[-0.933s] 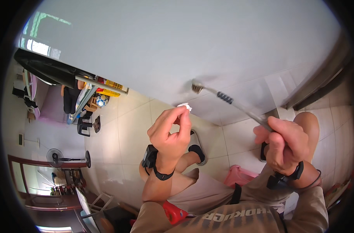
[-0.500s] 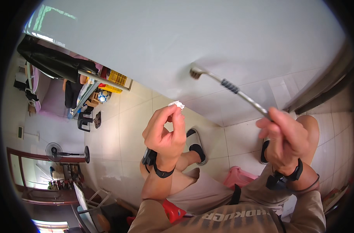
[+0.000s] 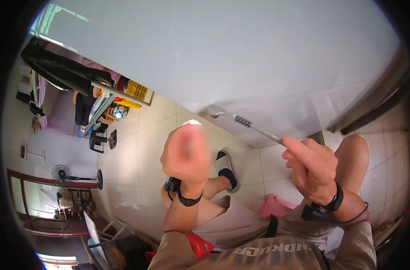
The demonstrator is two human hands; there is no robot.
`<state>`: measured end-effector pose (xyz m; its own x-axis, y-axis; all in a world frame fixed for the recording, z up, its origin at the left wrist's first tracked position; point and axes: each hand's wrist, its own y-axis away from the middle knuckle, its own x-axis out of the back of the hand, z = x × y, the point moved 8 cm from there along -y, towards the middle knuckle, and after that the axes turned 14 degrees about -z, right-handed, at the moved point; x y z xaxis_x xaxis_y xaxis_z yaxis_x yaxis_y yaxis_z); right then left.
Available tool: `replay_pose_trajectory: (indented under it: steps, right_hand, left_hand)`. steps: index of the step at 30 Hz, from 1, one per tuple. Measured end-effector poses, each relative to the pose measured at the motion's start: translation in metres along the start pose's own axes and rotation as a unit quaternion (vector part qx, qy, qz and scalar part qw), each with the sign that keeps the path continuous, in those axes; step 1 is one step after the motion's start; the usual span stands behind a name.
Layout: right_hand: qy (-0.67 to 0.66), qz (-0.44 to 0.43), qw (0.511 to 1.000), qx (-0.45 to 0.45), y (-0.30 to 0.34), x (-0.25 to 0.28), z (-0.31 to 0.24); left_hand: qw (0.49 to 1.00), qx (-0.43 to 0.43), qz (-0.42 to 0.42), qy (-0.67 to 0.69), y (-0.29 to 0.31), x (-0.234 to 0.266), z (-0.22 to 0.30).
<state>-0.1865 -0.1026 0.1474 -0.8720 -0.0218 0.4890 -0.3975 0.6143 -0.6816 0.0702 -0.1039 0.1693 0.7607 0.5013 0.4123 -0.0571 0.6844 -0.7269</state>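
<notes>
My right hand [image 3: 314,167] is closed around the handle end of a long thin metal tool [image 3: 245,122] with a small head and a ribbed section; the tool points up and left toward the white wall. My left hand [image 3: 187,150] is raised in front of me, fingers pinched on a small white piece [image 3: 192,122] that sticks out above the fingertips. The tool's head is just right of and slightly above that white piece, not touching it. Both wrists wear black bands.
I am seated, knees bare, a foot in a black-and-white sandal [image 3: 226,164] on the pale tiled floor [image 3: 137,157]. A pink item [image 3: 273,207] lies by my leg. A standing fan [image 3: 72,175], a yellow crate [image 3: 136,91] and cluttered furniture are at the left.
My left hand has risen closer to the camera with the white piece. The metal tool has tilted and shifted slightly left in my right hand.
</notes>
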Motion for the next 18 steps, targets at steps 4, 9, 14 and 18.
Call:
replay_pose_trajectory:
  steps: [4,9,14,18]
  right_hand:
    - [-0.041,0.074,0.996,-0.023,0.005,0.017,0.004]
    - [-0.011,0.017,1.000,0.002,-0.001,-0.009,-0.002]
    - [0.008,0.013,1.000,0.006,-0.008,-0.011,0.000]
    - [0.001,0.013,1.000,0.012,-0.005,-0.016,-0.005]
  left_hand:
    - [1.000,-0.013,0.018,0.003,0.001,0.005,0.000]
    - [0.998,-0.027,0.056,0.011,-0.001,0.010,0.001]
    - [0.997,-0.031,0.061,0.025,-0.005,0.012,0.001]
    - [0.998,-0.028,0.050,0.011,0.000,0.012,-0.001]
